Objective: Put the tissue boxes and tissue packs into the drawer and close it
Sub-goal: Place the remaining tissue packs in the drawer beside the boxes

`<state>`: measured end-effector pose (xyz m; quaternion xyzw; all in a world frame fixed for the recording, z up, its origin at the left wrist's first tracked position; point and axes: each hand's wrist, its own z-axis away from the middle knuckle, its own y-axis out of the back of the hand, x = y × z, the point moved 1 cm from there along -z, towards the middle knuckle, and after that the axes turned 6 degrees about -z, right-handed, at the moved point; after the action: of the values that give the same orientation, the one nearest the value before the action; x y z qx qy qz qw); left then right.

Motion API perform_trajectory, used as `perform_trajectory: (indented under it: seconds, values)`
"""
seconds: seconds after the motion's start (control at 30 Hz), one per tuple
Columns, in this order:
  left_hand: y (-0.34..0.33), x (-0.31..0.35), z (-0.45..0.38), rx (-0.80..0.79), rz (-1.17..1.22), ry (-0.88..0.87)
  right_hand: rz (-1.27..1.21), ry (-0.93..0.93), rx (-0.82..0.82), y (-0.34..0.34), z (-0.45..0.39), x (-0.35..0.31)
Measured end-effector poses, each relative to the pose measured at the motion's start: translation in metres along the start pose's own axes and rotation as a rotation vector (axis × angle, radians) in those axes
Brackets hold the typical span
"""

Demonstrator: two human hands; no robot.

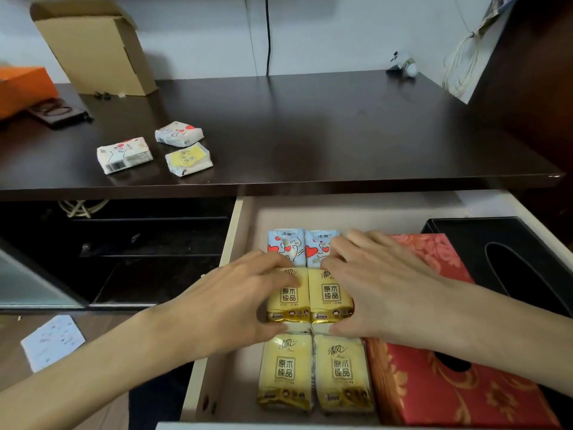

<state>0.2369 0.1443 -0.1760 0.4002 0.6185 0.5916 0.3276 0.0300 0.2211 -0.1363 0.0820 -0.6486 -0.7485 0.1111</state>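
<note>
- While both hands work inside the open drawer (235, 231), the step in hand looks like squaring up a middle pair of yellow tissue packs (310, 294).
- Left hand (235, 301) has its fingers curled round the pair's left side; right hand (381, 283) grips the right side, so the two packs are squeezed together.
- Behind them lie two blue heart-print packs (302, 246); in front, two more yellow packs (316, 370).
- A red tissue box (459, 389) sits just right of the packs, a black tissue box (511, 262) beyond it.
- Three loose packs (155, 152) wait on the desk (310, 125).
- Next, I judge, the hands must let go, reach up for those three, then push the drawer shut.
</note>
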Motion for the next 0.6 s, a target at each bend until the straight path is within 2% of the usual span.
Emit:
perform_trajectory:
  seconds: [0.27,0.43,0.5,0.6]
  values:
    - [-0.003,0.003,0.002,0.024,-0.023,-0.019,0.036,-0.001,-0.015,-0.007,-0.005,0.003]
    - [-0.004,0.001,0.003,0.052,-0.053,-0.026,0.019,0.011,0.042,-0.003,-0.009,0.007]
    - [-0.001,0.001,0.003,0.052,-0.041,-0.021,-0.076,-0.002,0.069,0.004,-0.013,0.013]
    - [0.010,-0.002,0.006,0.079,0.025,0.014,-0.375,-0.040,0.127,0.022,-0.026,0.021]
